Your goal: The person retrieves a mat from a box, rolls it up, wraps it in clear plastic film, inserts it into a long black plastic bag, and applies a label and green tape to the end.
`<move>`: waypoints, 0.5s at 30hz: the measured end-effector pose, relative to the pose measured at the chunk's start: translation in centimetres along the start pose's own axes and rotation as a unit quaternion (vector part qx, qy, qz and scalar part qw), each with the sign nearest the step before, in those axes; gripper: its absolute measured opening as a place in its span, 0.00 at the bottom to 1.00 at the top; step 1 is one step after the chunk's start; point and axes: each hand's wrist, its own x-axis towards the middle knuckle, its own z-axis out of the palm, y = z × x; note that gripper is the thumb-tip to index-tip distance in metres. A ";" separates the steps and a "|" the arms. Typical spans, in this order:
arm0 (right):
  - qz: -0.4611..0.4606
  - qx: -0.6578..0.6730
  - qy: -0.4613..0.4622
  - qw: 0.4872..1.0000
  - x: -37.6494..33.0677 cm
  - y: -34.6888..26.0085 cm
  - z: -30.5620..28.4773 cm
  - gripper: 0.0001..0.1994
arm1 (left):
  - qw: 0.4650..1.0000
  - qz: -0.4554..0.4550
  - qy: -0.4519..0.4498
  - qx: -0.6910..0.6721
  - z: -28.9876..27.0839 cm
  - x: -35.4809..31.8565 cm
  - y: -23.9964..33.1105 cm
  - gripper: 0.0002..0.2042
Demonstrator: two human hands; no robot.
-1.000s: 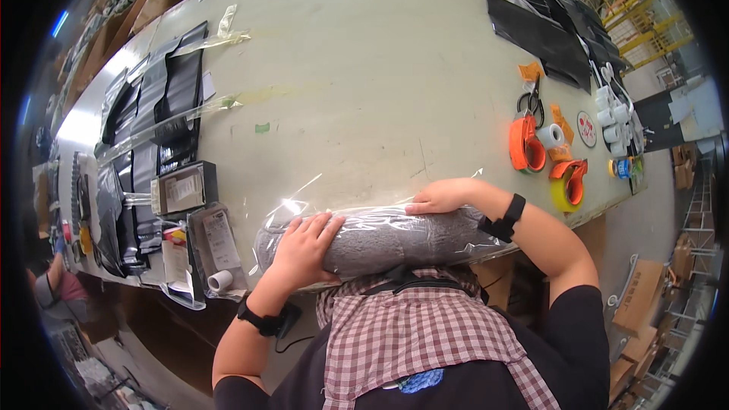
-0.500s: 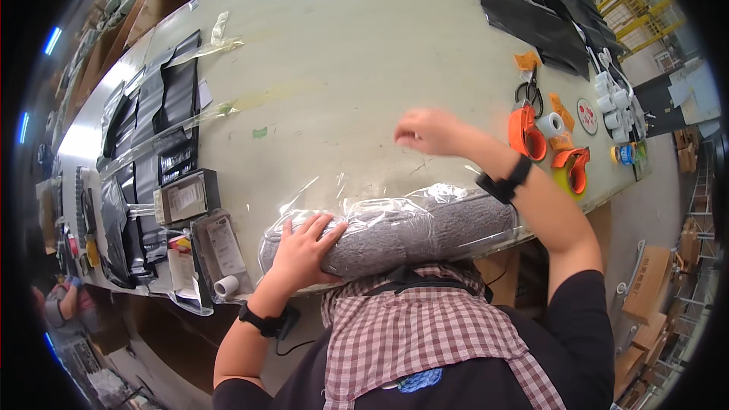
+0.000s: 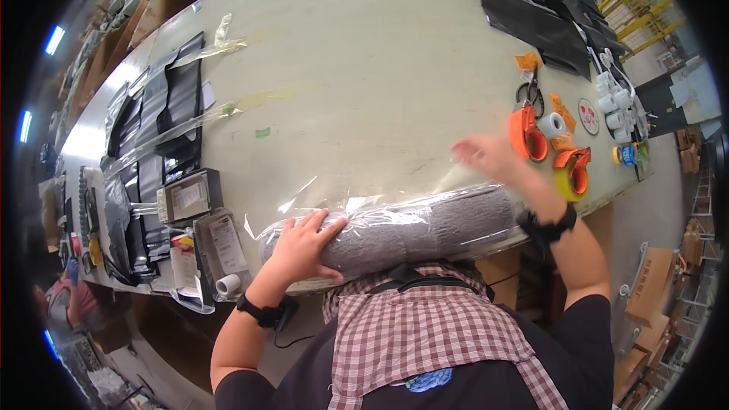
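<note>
A rolled grey fluffy mat [image 3: 463, 220] in clear plastic wrap lies along the table's near edge, in front of my apron. My left hand [image 3: 304, 247] rests on the roll's left part with its fingers spread and its thumb toward the near side. Loose, shiny film [image 3: 364, 203] runs along the roll's far side. My right hand [image 3: 493, 158] hovers over the table beyond the roll's right end, apart from it. Motion smears its fingers, and nothing shows plainly in them.
Right on the table [image 3: 357, 68] are black scissors [image 3: 530, 95], an orange tape dispenser [image 3: 524, 137], another with yellow tape [image 3: 571, 175] and white rolls [image 3: 615, 106]. Black plastic bags [image 3: 178, 99] lie left, near open grey boxes [image 3: 188, 197]. More black bags [image 3: 531, 23] lie far right.
My right hand has moved right and slightly nearer, toward the roll's right end. My left hand stays on the roll. The film on top now lies flatter toward the right.
</note>
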 end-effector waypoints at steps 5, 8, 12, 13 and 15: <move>-0.189 -0.323 -0.068 0.925 -4.1 -2.8 9.5 0.46 | 0.989 0.005 -0.058 -0.136 -1.1 1.8 -0.8 0.40; -0.171 -0.336 -0.044 0.925 -4.1 -2.5 10.4 0.52 | 0.964 -0.124 -0.124 -0.199 -1.1 2.7 -2.8 0.32; -0.180 -0.335 -0.005 0.925 -4.2 -2.2 10.7 0.52 | 0.933 -0.310 -0.182 0.022 -2.3 2.3 -8.5 0.33; -0.182 -0.337 -0.001 0.924 -4.2 -2.2 10.8 0.52 | 0.927 -0.312 -0.144 0.153 -2.3 1.3 -10.2 0.28; -0.185 -0.340 0.003 0.922 -4.4 -2.7 10.8 0.52 | 0.939 -0.329 0.049 0.087 -0.6 -0.2 -14.0 0.22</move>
